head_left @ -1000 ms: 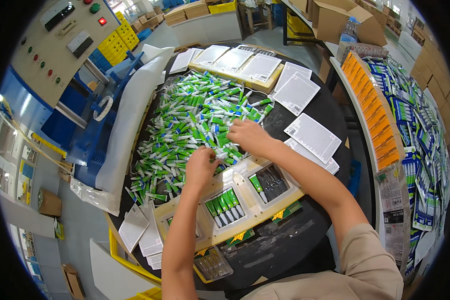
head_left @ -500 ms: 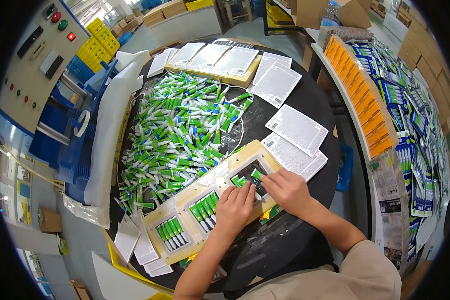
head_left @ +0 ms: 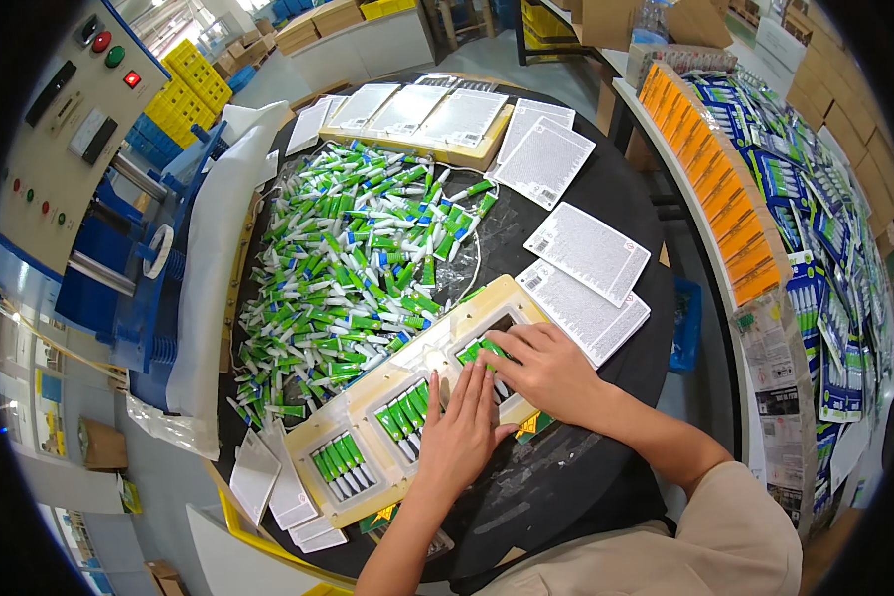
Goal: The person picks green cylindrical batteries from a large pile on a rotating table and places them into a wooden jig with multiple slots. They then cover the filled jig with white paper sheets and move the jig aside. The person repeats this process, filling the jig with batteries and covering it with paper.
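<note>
A long cream tray [head_left: 315, 421] with three recesses lies slantwise in front of me. Green-and-white tubes [head_left: 344, 464] stand in a row in its left recess, and more tubes [head_left: 404, 414] fill the middle one. My left hand [head_left: 457, 432] lies flat, its fingers stretched over the tray between the middle and right recesses, holding nothing. Over the right recess, my right hand [head_left: 554, 372] curls its fingers down onto a small tube [head_left: 489, 348]. Both hands' fingertips nearly meet there, and they hide part of that recess.
A big pile of loose tubes [head_left: 358, 248] covers the left of the round black table [head_left: 606, 437]. White printed cards [head_left: 588, 250] lie right of the tray. Another card-covered tray [head_left: 487, 149] sits at the back. A blue press [head_left: 149, 308] stands left; packed blister cards [head_left: 815, 248] fill the right-hand table.
My right hand has moved a little left and down with its tube into the right recess. The left hand has flattened and shifted slightly toward me.
</note>
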### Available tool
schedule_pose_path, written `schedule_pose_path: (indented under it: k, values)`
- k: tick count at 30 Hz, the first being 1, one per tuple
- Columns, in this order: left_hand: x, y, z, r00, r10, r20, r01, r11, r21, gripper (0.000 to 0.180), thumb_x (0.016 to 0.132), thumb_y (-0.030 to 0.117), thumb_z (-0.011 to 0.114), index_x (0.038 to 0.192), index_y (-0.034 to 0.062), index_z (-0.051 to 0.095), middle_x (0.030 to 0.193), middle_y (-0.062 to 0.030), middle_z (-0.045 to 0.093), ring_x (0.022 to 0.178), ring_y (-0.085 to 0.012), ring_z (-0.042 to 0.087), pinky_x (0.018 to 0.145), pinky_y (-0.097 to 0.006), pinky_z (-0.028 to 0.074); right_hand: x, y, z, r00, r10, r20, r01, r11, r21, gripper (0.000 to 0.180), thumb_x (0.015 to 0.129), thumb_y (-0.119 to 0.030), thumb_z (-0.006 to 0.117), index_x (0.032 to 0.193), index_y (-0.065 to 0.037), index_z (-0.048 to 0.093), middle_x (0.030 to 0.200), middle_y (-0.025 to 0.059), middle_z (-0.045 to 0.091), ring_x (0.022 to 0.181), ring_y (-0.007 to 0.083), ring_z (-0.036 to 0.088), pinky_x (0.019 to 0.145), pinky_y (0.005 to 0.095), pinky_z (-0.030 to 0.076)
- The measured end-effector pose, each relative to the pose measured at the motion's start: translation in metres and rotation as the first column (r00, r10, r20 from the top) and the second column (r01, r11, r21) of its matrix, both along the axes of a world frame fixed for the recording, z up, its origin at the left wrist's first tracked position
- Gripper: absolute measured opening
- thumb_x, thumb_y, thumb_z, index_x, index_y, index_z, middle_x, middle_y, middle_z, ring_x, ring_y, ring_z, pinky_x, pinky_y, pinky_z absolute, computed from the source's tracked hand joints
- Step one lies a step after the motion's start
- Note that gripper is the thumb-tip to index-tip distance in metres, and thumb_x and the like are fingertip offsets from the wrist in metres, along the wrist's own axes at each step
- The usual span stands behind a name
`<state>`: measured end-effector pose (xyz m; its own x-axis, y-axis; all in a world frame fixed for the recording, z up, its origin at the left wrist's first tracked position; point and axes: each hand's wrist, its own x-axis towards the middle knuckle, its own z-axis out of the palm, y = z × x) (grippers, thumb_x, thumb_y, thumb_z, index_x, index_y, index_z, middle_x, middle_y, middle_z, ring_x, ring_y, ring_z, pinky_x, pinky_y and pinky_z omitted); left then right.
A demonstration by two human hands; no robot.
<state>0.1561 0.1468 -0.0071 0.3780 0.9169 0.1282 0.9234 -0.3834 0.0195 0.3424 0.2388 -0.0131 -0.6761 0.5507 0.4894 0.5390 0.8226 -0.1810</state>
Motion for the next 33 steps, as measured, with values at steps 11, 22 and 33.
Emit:
schedule_pose_path:
  k: [11,22,33]
  values:
    - [-0.008,-0.008,0.003,0.999,0.028,-0.023,-0.028,1.000,-0.001,0.079,0.091,0.056,0.066,0.146,0.0014,0.053,0.158,-0.0116,0.047,0.151,-0.0253,0.037,0.123,-0.061,0.021,-0.004,0.000,-0.009,0.994,0.005,0.106,-0.005,1.000,0.001,0.038,0.090,-0.021,0.071,0.127,-0.008,0.069,0.134,0.0034,0.066,0.126,0.0237,0.057,0.109,0.0475,0.042]
    - [-0.029,0.010,0.023,0.974,-0.006,0.225,0.035,0.992,-0.124,0.066,0.097,0.043,0.064,0.149,0.0055,0.048,0.158,-0.0119,0.046,0.148,-0.0260,0.041,0.125,-0.056,0.021,-0.001,0.100,0.016,0.980,-0.028,-0.197,-0.013,0.979,-0.203,0.022,0.089,-0.008,0.066,0.110,-0.004,0.071,0.118,0.0133,0.072,0.106,0.0328,0.069,0.091,0.0438,0.055]
    - [-0.077,0.143,0.011,0.917,0.089,0.389,-0.150,0.980,0.128,0.038,0.092,0.001,0.063,0.130,0.0047,0.064,0.135,-0.0127,0.065,0.119,-0.0354,0.063,0.103,-0.045,0.049,-0.026,0.185,-0.003,0.992,-0.088,-0.094,0.093,0.994,0.051,0.010,0.084,-0.007,0.068,0.092,-0.003,0.071,0.098,0.0110,0.068,0.084,0.0278,0.070,0.074,0.0381,0.060]
